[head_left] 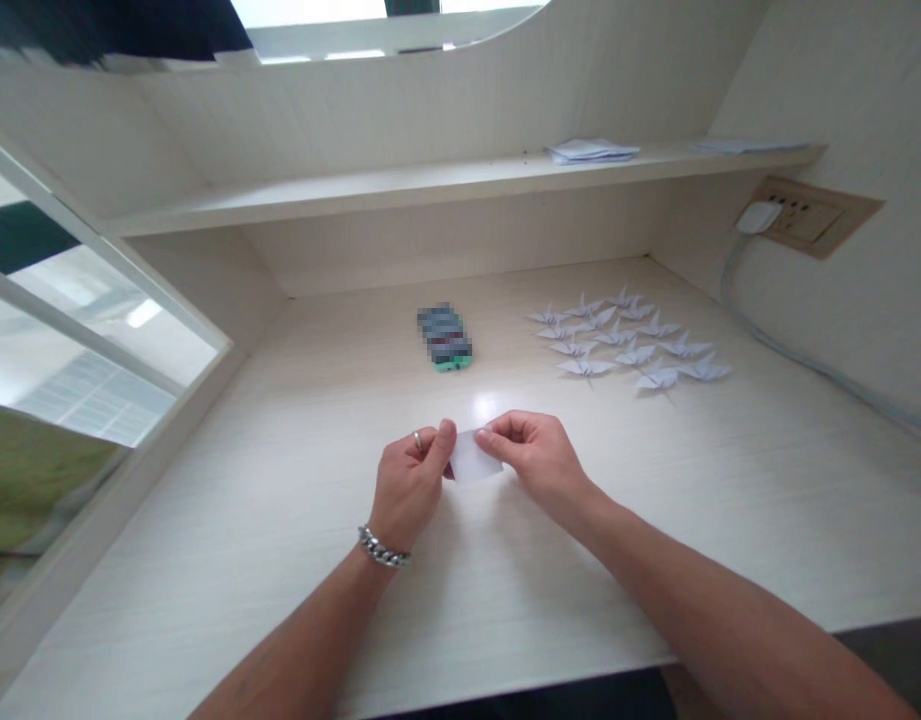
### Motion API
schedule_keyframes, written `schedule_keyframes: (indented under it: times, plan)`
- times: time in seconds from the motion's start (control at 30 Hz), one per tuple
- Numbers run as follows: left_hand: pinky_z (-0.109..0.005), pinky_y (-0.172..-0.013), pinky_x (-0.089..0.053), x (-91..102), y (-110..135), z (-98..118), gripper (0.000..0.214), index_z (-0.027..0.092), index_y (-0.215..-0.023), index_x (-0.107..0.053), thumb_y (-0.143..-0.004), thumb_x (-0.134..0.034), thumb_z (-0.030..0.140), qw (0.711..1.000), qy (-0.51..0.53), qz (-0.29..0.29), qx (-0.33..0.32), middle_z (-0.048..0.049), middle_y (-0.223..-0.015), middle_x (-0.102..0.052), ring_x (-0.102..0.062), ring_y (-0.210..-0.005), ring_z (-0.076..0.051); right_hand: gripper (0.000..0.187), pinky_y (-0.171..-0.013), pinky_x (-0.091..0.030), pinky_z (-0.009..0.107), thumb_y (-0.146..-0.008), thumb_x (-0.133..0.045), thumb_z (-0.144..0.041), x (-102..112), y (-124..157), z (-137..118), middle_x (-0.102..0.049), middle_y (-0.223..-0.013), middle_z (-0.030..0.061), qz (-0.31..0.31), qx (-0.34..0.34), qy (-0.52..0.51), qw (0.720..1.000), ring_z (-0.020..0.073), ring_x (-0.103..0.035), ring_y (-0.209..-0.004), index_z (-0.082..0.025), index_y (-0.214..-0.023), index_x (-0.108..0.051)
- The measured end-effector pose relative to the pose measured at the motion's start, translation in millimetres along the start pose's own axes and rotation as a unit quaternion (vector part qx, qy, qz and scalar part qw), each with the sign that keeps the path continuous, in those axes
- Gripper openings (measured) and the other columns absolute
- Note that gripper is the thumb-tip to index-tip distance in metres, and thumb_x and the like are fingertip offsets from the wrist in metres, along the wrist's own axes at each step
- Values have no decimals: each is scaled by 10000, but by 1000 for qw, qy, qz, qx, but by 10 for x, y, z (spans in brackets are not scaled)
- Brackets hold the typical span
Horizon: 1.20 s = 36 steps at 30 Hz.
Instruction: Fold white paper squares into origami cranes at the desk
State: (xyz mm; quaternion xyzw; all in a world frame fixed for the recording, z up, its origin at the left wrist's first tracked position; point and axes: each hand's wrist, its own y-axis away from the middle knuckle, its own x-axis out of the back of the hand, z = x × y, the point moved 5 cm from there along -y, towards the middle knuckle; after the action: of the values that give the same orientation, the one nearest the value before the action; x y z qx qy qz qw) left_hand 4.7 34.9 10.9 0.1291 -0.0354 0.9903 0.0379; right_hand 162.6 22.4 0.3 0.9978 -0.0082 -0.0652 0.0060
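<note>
A small white sheet of paper [476, 462] is held between both hands, above the middle of the pale desk [280, 540]. My left hand [411, 475] pinches its left edge with thumb and fingers; a ring and a chain bracelet show on this side. At the paper's upper right corner, my right hand [535, 455] is closed on it with the thumb on top. Several folded white paper cranes [617, 338] stand in rows at the back right of the desk.
A phone-like object [445, 337], blurred out, with a green edge lies behind the hands. Folded white papers [593, 151] rest on the shelf [355, 193] above. A white plug [758, 217] sits in the wall socket, its cable [805, 366] running down the right side. A framed glass panel stands left.
</note>
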Motion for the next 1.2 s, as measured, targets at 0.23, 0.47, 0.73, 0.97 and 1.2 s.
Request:
schedule_keyframes:
  times: [0.23,0.47,0.73,0.97,1.2]
  plan:
    - [-245,-544,-479,-60,-10,-43,379,164,-655,-610,-717,-700,526,994,81,-50,53,-2,-569,-617,-572,-522,-128,254,-574,-392,277,-647,-768,-392,64,-28,11,-628,-616,5,20,-27,-29,999,128,-518,-568,-166,-625,-655]
    - [-211,-471,-328,-160,38,-32,405,183,-547,-464,-776,-650,460,993,-33,-111,36,24,-484,-537,-456,-466,-95,267,-518,-350,254,-640,-773,-391,31,-32,20,-577,-556,-15,20,-60,-74,995,98,-452,-509,-157,-622,-644]
    - [-225,-495,-315,-174,37,-4,442,184,-541,-456,-826,-573,502,989,-30,-143,20,35,-497,-494,-402,-482,-93,307,-525,-375,256,-602,-802,-400,34,-40,18,-578,-569,-11,26,-70,-112,991,101,-481,-526,-144,-617,-632]
    - [-230,-511,-327,-215,57,-27,393,178,-559,-474,-780,-644,455,983,30,-177,35,30,-510,-518,-424,-495,-92,303,-541,-394,258,-603,-800,-388,35,-29,6,-592,-574,-4,26,-76,-113,990,101,-496,-530,-130,-635,-644]
    - [-223,-484,-282,-200,62,-2,415,174,-540,-455,-725,-705,449,985,37,-162,44,47,-484,-469,-375,-476,-77,300,-548,-391,263,-623,-796,-406,44,-44,54,-617,-615,6,8,-58,-98,993,110,-516,-550,-139,-653,-664]
